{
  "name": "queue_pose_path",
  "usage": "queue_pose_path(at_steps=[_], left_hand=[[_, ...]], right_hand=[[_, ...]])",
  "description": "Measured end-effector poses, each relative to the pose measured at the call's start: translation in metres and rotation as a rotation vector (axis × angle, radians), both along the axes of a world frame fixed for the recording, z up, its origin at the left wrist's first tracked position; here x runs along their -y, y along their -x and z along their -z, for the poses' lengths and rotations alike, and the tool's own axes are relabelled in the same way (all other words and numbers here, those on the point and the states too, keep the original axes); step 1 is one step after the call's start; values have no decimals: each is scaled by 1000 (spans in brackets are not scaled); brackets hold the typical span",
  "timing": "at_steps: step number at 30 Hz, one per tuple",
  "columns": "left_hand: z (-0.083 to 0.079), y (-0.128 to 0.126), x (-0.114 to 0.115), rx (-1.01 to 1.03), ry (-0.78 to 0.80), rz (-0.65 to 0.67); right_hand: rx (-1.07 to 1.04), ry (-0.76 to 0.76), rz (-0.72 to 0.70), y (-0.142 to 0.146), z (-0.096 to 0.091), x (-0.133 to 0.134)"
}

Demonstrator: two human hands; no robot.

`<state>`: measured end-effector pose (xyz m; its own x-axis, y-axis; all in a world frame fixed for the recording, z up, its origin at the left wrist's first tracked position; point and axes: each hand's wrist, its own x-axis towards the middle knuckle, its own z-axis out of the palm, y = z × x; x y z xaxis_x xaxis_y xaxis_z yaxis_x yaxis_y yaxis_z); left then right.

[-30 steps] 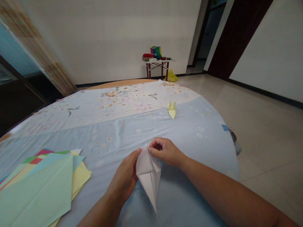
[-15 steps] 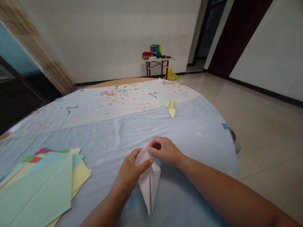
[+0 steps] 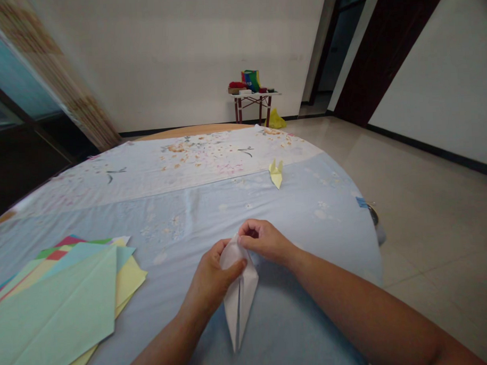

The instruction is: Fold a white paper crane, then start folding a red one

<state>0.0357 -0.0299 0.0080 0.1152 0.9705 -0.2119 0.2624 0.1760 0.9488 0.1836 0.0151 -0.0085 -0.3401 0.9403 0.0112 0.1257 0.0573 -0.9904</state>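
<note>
A white folded paper [image 3: 241, 289], shaped like a long diamond with a slit down its lower half, is held just above the blue cloth. My left hand [image 3: 214, 268] grips it from the left, thumb across the front and fingers behind. At its upper tip, my right hand [image 3: 265, 241] pinches the right edge between thumb and curled fingers. The two narrow points of the paper face me. Farther off, a small yellow folded paper figure [image 3: 275, 174] stands on the cloth.
A stack of coloured paper sheets [image 3: 80, 300] lies at the left, pale green on top. A flowered tablecloth [image 3: 180, 206] covers the round table. Against the far wall stands a small side table [image 3: 254, 95] bearing a colourful bag [image 3: 250, 80] and other items.
The white paper's lower points have swung slightly left and toward me, and its upper part looks a little more bent. Both hands keep nearly the same place.
</note>
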Motion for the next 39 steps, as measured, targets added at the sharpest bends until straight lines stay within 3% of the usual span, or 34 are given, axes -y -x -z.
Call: queue_pose_path(at_steps=[5,8,14,21,28,34,39], left_hand=[[-4,-2,2,22,3,14],[-4,2,-3,16,12,-65],[5,13,-12,223,-3,-271],[5,10,-10,434,-42,-330],[2,9,-12,550,3,-261],[3,9,-12,408,-45,-268],[1,8,-9,245,-114,-297]], right_hand=[[-130,65,107,-2,-5,-4],[-157,83,177,-4,-3,-7],[-3,159,-101,-2,8,-3],[-45,222,-194,0,3,2],[-75,184,-135,-3,-2,0],[-90,125,-153,-4,-1,1],[65,-135,-212,-3,-9,9]])
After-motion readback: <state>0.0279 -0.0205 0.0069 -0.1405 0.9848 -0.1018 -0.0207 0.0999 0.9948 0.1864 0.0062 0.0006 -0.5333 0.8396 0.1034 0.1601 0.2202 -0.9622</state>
